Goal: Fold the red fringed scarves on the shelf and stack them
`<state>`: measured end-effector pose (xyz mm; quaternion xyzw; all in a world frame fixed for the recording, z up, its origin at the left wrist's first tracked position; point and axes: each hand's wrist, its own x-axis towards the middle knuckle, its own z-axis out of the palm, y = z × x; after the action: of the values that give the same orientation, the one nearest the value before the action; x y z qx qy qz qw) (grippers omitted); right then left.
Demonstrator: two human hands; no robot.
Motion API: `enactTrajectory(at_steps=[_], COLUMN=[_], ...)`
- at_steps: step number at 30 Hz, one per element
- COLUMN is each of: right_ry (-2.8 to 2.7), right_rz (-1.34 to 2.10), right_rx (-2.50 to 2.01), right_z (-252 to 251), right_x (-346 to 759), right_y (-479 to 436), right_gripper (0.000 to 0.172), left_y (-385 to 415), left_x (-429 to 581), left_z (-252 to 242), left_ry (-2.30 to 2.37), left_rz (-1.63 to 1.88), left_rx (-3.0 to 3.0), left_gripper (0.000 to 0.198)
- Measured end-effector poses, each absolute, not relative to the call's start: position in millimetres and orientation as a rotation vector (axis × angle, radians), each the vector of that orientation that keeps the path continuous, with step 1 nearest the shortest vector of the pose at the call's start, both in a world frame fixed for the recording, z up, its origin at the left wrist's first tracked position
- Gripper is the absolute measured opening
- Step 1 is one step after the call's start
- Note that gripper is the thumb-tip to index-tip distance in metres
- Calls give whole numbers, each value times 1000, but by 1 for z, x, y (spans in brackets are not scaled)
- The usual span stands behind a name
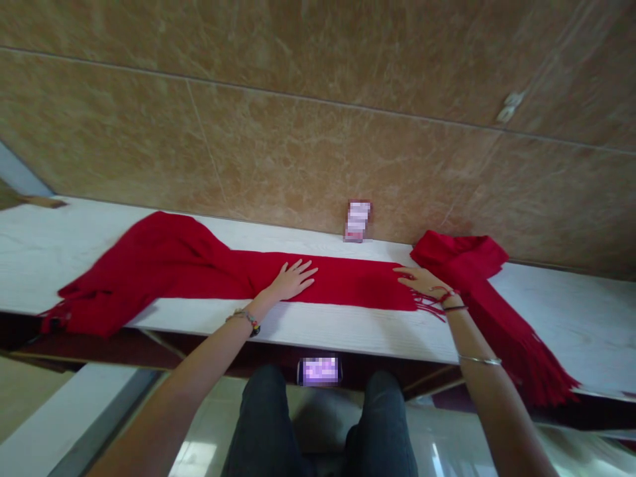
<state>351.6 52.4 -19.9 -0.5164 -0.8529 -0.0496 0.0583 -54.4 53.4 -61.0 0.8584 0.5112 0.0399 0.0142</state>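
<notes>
A long red scarf (348, 281) lies across the white tabletop, flat in the middle and bunched in loose folds toward the left, where some cloth hangs over the front edge. My left hand (293, 279) rests on its flat middle, fingers spread. At the scarf's fringed right end is my right hand (421, 279), fingers stretched out over the cloth. Just right of that hand lies a second red scarf (477, 285), folded over at the back, its fringe drooping over the front edge.
Behind the table rises a brown tiled wall (298, 146) with a wall socket (510, 106). A small blurred box or card (358, 220) stands against it. Below the front edge, a phone-like object with a blurred screen (320, 371) sits above my knees.
</notes>
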Motion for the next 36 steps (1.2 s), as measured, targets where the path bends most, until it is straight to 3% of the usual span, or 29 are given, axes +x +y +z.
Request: enactTrajectory(at_steps=[10, 19, 31, 36], right_ry=[-2208, -2070, -2120, -2199], right_rz=[-377, -356, -374, -337], right_rx=[-1843, -1802, -1932, -2010], right_z=[-74, -74, -56, -54], right_x=[309, 320, 322, 316], right_y=[99, 116, 116, 127], right_gripper=[31, 19, 39, 35], left_y=[49, 114, 134, 132], left_x=[-52, -34, -17, -8], left_z=[-55, -26, -40, -48], left_ry=[1618, 1627, 1653, 1708], left_rz=[178, 326, 550, 536], left_rx=[2595, 2508, 2470, 2511], left_gripper=[43, 46, 31, 32])
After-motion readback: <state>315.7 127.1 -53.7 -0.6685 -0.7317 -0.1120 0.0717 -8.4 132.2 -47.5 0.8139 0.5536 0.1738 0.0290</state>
